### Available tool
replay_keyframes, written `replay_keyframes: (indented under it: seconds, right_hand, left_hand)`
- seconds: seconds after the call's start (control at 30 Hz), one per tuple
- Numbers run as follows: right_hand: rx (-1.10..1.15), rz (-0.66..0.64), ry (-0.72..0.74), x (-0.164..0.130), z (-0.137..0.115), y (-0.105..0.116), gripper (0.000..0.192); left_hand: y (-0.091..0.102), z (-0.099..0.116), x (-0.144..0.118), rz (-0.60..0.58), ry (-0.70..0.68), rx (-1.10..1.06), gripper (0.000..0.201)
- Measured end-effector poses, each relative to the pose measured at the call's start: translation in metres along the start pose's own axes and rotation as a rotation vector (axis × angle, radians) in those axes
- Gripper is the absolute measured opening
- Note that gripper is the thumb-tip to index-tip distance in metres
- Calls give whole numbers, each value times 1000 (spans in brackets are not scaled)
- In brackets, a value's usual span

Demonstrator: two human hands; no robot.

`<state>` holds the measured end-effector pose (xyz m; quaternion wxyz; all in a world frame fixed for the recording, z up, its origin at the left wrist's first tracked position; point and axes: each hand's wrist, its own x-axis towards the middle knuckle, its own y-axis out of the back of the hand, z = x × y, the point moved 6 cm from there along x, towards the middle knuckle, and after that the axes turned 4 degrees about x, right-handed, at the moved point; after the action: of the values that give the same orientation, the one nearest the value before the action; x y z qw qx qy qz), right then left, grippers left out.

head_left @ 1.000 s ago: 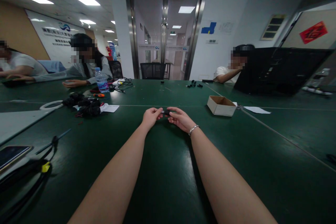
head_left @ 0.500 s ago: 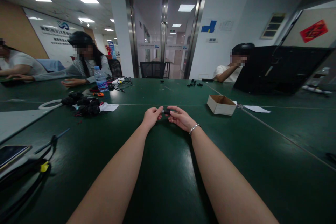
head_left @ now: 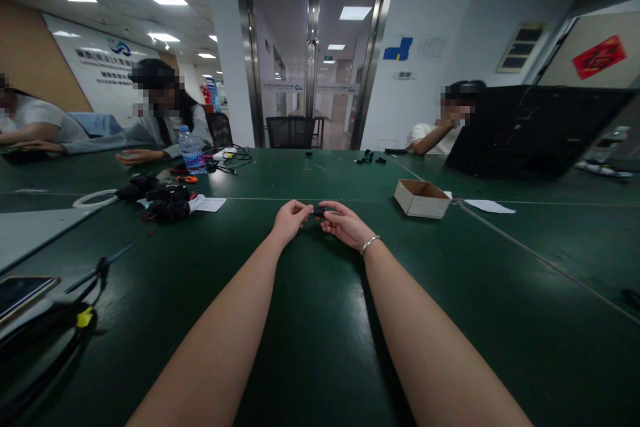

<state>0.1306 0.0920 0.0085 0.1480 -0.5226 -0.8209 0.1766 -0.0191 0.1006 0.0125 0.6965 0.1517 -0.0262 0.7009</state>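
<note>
Between my two hands, above the green table [head_left: 320,320], is a small black piece [head_left: 319,212], too small to name for sure. Its right part sits between the thumb and fingers of my right hand [head_left: 345,223], which wears a silver bracelet [head_left: 370,244] at the wrist. The fingers of my left hand [head_left: 290,221] are pinched at the piece's left end, and the fingertips hide what exactly they grip there. Both hands are close together, with the forearms stretched forward over the table.
An open cardboard box [head_left: 421,200] stands right of my hands. Black cable bundles [head_left: 167,201] and a water bottle [head_left: 191,152] are to the left. Small black pieces [head_left: 369,157] lie farther back. A phone [head_left: 25,293] is near left, a monitor [head_left: 535,133] far right. Several people sit around.
The left fingertips have come slightly closer to the black piece, and the pale end seen between the hands before is now mostly covered. Otherwise the hands stay in place.
</note>
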Motion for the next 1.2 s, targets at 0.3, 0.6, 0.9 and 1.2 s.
replay_keyframes:
  seconds: [0.3, 0.6, 0.9, 1.2]
  right_hand:
    - [-11, 33, 1, 0, 0, 1, 23]
    - [-4, 31, 4, 0, 0, 1, 24]
    - [-2, 45, -3, -1, 1, 2, 24]
    - [0, 37, -11, -1, 0, 1, 22]
  left_hand:
    - [-8, 1, -4, -66, 136, 19, 28]
    - [-11, 4, -4, -100, 83, 58, 27]
    - [-12, 7, -6, -100, 55, 41, 28]
    - [-10, 3, -3, -104, 26, 60, 34]
